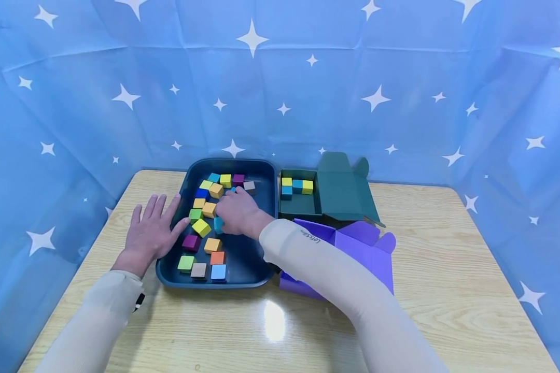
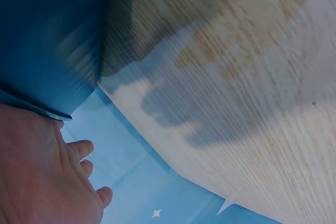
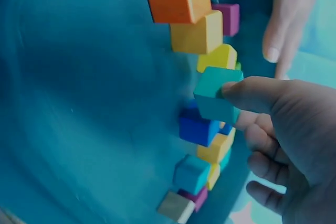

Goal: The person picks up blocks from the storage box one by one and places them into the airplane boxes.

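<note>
While the L hand (image 1: pixel 151 233) rests on the left edge of the dark blue tray (image 1: pixel 248 259) — fingers straight, grip loose — the R hand (image 1: pixel 237 211) has its grip pinched on a teal block (image 3: pixel 212 100). That block is inside the tray, near a yellow block (image 3: pixel 215 59) & a deep blue block (image 3: pixel 197 126); can't tell if it touches the bottom. Other blocks (image 1: pixel 218 258), diff. colors, lie there too. Just right of the tray, on the counter (image 1: pixel 429 248), sit a green box (image 1: pixel 299 208) w/ 4 small blocks (image 1: pixel 307 187) & a purple box (image 1: pixel 366 256), partly hidden by the R sleeve (image 1: pixel 329 267).
</note>
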The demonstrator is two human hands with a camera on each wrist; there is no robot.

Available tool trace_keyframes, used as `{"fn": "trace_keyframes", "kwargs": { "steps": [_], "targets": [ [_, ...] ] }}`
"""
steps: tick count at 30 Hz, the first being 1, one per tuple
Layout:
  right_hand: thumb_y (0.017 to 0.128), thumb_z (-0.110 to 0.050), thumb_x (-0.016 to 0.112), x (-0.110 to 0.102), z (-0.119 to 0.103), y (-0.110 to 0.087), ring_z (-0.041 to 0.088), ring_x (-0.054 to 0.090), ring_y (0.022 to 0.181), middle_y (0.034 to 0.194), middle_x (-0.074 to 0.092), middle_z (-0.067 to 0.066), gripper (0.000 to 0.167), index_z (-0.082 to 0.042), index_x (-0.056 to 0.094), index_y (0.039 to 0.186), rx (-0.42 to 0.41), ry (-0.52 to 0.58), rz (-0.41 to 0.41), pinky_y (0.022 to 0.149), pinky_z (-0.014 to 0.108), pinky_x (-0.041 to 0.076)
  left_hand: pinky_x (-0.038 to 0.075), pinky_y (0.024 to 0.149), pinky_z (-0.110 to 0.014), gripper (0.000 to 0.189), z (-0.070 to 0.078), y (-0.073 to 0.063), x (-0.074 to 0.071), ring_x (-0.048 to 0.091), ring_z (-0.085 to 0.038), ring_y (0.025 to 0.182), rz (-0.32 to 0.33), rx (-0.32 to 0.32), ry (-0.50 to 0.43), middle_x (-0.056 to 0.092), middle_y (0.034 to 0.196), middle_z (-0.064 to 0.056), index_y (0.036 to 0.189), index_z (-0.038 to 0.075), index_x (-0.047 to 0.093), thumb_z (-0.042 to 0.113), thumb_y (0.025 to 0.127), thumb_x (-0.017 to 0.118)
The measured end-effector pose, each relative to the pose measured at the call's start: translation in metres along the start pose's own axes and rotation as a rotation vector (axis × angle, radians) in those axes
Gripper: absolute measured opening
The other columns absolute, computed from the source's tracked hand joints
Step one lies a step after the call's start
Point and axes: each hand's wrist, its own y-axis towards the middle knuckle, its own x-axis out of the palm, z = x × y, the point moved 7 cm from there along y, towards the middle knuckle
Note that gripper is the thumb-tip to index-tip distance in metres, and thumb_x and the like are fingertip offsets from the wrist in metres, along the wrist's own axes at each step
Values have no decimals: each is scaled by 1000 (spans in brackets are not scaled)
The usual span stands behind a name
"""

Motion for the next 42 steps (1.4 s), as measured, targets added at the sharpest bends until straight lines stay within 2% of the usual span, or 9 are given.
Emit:
{"fn": "trace_keyframes", "kwargs": {
  "steps": [6, 13, 17, 20, 27, 31, 37, 39, 42],
  "targets": [
    [90, -42, 66, -13, 14, -8, 16, 55, 107, 105, 69, -6, 23, -21, 72, 98, 25, 30, 39, 110, 42, 39, -2, 117, -68, 77, 0, 0, 2, 4, -46, 148, 3, 0, -14, 11, 161, -26, 158, 20, 8, 64, 98, 29],
    [91, -42, 64, -23, 35, -16, 13, 52, 91, 88, 65, -8, 21, -22, 70, 89, 53, 48, 48, 87, 33, 41, -1, 116, -69, 76, 0, 0, 3, 4, -46, 148, 17, 3, -16, 12, 161, -26, 158, 21, 7, 62, 98, 30],
    [92, -41, 63, -27, 50, -22, 15, 50, 91, 83, 63, -7, 21, -22, 68, 84, 80, 52, 37, 84, 33, 39, -1, 116, -69, 76, 0, 0, 3, 4, -47, 148, 16, 5, -17, 12, 160, -26, 158, 20, 7, 63, 99, 29],
    [92, -40, 62, -32, 62, -28, 16, 51, 93, 88, 65, -6, 20, -22, 68, 84, 105, 50, 32, 85, 34, 39, -1, 116, -69, 77, 1, 1, 2, 4, -47, 148, 11, 5, -17, 12, 161, -26, 158, 20, 7, 63, 98, 28],
    [91, -41, 64, -41, 94, -45, 18, 53, 100, 106, 67, -3, 29, -19, 71, 109, 152, 74, 52, 91, 36, 42, -1, 117, -69, 76, 1, 0, 0, 4, -47, 148, 9, 6, -8, 12, 160, -26, 158, 19, 8, 63, 99, 26],
    [92, -41, 63, -45, 116, -55, 20, 54, 107, 112, 68, -2, 31, -19, 71, 112, 179, 99, 59, 92, 38, 41, -2, 116, -69, 77, 1, 0, 1, 3, -47, 148, 6, 5, -20, 11, 161, -27, 158, 18, 8, 62, 99, 29],
    [92, -38, 64, -40, 148, -70, 22, 55, 100, 89, 67, -2, 22, -17, 70, 89, 216, 123, 59, 89, 41, 39, -2, 116, -70, 77, 0, 0, 1, 3, -47, 148, 12, 9, -27, 12, 160, -27, 158, 18, 7, 62, 99, 27],
    [93, -38, 63, -36, 158, -74, 23, 55, 96, 80, 62, 1, 26, -14, 67, 82, 229, 127, 63, 95, 44, 40, -1, 116, -70, 77, 0, 0, 2, 3, -47, 148, 11, 10, -29, 12, 160, -27, 158, 18, 6, 62, 99, 28],
    [93, -36, 64, -28, 171, -80, 26, 57, 102, 87, 66, 4, 26, -11, 70, 87, 255, 140, 69, 109, 52, 36, -1, 116, -70, 77, 1, 0, 2, 3, -48, 148, 10, 12, -29, 12, 160, -27, 158, 18, 7, 62, 99, 28]
  ]
}}
